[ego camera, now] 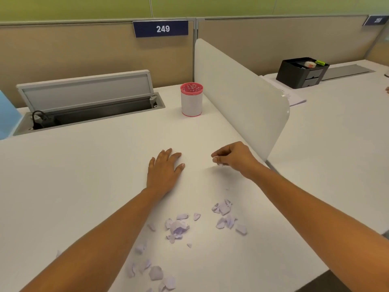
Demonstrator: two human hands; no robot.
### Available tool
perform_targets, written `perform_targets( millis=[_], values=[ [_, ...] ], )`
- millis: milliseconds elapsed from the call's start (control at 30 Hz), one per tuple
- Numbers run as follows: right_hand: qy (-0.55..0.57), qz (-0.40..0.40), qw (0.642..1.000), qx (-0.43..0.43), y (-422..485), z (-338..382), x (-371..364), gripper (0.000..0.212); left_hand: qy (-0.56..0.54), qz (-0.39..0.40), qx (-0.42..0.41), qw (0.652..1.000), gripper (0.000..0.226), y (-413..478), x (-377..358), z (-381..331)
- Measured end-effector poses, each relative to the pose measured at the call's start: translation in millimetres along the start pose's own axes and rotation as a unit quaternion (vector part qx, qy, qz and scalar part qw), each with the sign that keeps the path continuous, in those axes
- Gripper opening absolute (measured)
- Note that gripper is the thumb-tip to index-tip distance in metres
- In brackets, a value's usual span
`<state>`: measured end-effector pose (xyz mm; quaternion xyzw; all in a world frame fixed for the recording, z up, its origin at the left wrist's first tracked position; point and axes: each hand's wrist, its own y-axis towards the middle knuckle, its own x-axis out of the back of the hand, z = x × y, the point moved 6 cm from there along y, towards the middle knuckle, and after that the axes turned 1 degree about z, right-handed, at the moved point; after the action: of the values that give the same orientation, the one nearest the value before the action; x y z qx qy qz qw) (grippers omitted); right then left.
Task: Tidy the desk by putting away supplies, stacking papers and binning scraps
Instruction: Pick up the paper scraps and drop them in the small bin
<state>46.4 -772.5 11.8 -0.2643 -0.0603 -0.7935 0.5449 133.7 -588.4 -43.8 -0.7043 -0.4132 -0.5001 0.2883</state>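
Head view. Left hand (166, 169) lies flat on the white desk (84, 186), fingers straight, holding nothing. Right hand (233, 157) is curled, thumb and fingertips pinching a tiny pale scrap (220, 163) just over the desk. Lavender paper scraps (179, 227) lie scattered nearer, between the forearms. Pink-rimmed cup (191, 100) stands upright at the far side, just beside the white divider (242, 98). Black organizer (301, 73) sits far right.

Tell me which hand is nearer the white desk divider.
Right. The right hand, pinching a small scrap, is just beside the near end of the white desk divider. The left hand lies flat on the desk farther left, clearly apart from it.
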Motion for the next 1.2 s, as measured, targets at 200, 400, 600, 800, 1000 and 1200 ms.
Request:
perform_targets(
  millis=[200, 400, 600, 800, 1000, 1200],
  values=[
    [0.050, -0.041, 0.997, 0.036, 68, 59, 6, 0.018, 0.022, 0.000, 0.020, 1.000, 0.050, 34, 8, 15],
    [0.045, -0.123, 0.987, 0.090, 144, 116, 10, 0.019, 0.033, -0.009, 0.042, 0.999, 0.052, 58, 11, 28],
    [0.006, -0.174, 0.980, 0.094, 207, 143, 7, 0.019, 0.049, -0.029, 0.042, 0.997, 0.052, 61, 7, 29],
    [-0.048, -0.161, 0.983, 0.073, 236, 142, 0, 0.025, 0.059, -0.030, 0.044, 0.997, 0.053, 61, 5, 31],
    [0.002, -0.200, 0.973, 0.114, 223, 143, 10, 0.026, 0.054, -0.022, 0.046, 0.997, 0.052, 59, 6, 29],
    [-0.036, -0.157, 0.973, 0.165, 155, 109, -6, 0.024, 0.044, 0.000, 0.047, 0.998, 0.051, 49, 7, 29]
  ],
)
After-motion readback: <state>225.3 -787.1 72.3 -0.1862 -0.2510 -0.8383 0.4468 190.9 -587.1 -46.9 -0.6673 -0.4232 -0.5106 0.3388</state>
